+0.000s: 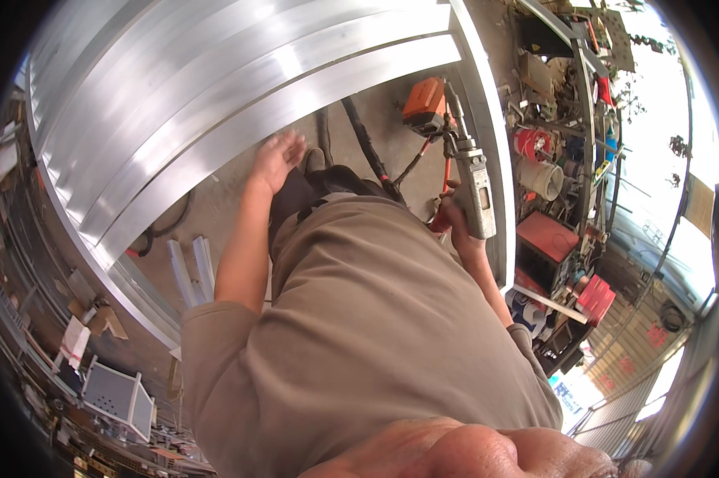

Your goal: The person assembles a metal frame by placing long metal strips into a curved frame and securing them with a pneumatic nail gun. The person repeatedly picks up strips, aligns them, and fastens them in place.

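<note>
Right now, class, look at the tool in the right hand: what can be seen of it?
The tool is long, grey and metallic-looking, with scuffed patches. Its thick body has an oblong recess or window on the side and narrows past a collar to a slim nose. The nose points away from the person; the thick end lies nearer. The right hand grips it, hiding part of it. It appears beside the metal rail; contact there is unclear.

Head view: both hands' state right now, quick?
Left hand: open, fingers extended, nothing visibly held.
Right hand: closed, holding the grey metal tool.
</note>
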The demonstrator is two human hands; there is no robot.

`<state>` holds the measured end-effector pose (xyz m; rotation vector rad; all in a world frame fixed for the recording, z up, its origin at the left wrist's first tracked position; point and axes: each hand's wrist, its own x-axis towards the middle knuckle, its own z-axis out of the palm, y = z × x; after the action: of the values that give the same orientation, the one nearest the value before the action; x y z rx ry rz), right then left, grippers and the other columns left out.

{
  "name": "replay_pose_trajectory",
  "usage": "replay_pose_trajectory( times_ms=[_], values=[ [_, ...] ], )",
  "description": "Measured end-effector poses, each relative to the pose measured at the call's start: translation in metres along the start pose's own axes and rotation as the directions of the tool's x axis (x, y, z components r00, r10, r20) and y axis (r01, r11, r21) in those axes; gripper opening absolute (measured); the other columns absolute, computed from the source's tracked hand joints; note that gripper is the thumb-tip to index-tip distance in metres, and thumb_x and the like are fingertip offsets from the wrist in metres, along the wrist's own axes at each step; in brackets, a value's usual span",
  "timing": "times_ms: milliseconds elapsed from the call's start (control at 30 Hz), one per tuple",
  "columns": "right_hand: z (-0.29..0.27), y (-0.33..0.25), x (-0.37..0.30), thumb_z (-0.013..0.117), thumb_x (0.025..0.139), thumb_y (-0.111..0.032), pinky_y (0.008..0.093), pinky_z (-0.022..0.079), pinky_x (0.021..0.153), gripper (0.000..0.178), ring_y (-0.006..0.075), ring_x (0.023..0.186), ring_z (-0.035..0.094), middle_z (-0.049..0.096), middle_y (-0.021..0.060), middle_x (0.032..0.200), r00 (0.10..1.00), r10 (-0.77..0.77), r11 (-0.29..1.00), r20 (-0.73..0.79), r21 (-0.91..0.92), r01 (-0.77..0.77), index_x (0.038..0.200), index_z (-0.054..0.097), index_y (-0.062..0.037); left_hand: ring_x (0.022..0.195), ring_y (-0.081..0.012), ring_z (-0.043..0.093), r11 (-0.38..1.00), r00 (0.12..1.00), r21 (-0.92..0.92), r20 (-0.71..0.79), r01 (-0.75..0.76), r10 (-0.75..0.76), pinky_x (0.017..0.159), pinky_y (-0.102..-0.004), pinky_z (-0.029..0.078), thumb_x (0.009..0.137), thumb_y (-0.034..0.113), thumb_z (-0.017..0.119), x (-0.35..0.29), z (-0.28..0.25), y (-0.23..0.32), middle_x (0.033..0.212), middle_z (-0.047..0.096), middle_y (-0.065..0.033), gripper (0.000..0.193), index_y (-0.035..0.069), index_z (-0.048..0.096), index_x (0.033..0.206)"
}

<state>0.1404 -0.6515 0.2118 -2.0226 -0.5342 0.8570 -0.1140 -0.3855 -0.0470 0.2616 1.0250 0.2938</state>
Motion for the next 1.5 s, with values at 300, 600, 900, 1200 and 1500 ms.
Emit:
replay_pose_trajectory(
  times_ms=[300,600,900,1200,1500],
  values=[
    [0.016,0.014,0.013,0.066,0.098,-0.004,0.0280,0.054,0.077,0.037,0.0107,0.082,0.065,0.070,0.0045,0.100,0.998,-0.001,1.000,-0.066,0.024,0.003,0.134,0.062,0.0031,0.138,-0.0324,0.048,-0.456,0.734,0.887,0.261,0.075,0.627,0.114,-0.0488,0.041,0.076,0.042,0.091,-0.069,-0.037,0.104,0.150,0.052,-0.0106,0.084,0.010,0.057,0.146],
    [0.038,-0.007,0.043,0.066,0.097,0.000,0.0251,0.049,0.054,0.040,0.0089,0.065,0.060,0.064,0.0049,0.095,0.998,0.022,0.992,-0.057,0.126,-0.014,0.135,0.053,-0.0015,0.126,-0.0356,0.054,-0.494,0.764,0.864,0.255,0.094,0.592,0.108,-0.0516,0.043,0.069,0.043,0.094,-0.065,-0.028,0.100,0.130,0.056,-0.0133,0.086,0.017,0.053,0.139],
    [0.046,-0.022,0.061,0.069,0.097,-0.004,0.0284,0.052,0.074,0.037,0.0116,0.082,0.063,0.067,0.0038,0.098,0.986,0.125,0.987,-0.110,0.117,-0.112,0.133,0.061,-0.0020,0.098,-0.0302,0.065,-0.468,0.752,0.852,0.464,-0.234,0.469,0.085,-0.0472,0.052,0.081,0.039,0.086,-0.053,-0.035,0.134,0.099,0.062,-0.0052,0.078,0.034,0.054,0.153],
    [0.054,-0.039,0.070,0.070,0.097,-0.007,0.0302,0.054,0.084,0.038,0.0131,0.093,0.065,0.068,0.0058,0.103,0.971,0.207,0.975,-0.119,0.102,-0.196,0.133,0.062,-0.0002,0.093,-0.0275,0.064,-0.458,0.755,0.858,0.456,-0.231,0.472,0.079,-0.0448,0.049,0.081,0.037,0.086,-0.043,-0.024,0.149,0.097,0.060,-0.0034,0.076,0.041,0.057,0.151],
    [0.058,-0.030,0.070,0.069,0.098,-0.005,0.0308,0.054,0.087,0.038,0.0131,0.096,0.065,0.068,0.0052,0.107,0.984,0.141,0.989,-0.109,0.060,-0.135,0.135,0.060,-0.0010,0.097,-0.0316,0.065,-0.362,0.811,0.906,0.376,-0.219,0.448,0.083,-0.0465,0.050,0.085,0.039,0.082,-0.043,-0.022,0.154,0.099,0.063,-0.0063,0.064,0.037,0.062,0.146]
  ],
)
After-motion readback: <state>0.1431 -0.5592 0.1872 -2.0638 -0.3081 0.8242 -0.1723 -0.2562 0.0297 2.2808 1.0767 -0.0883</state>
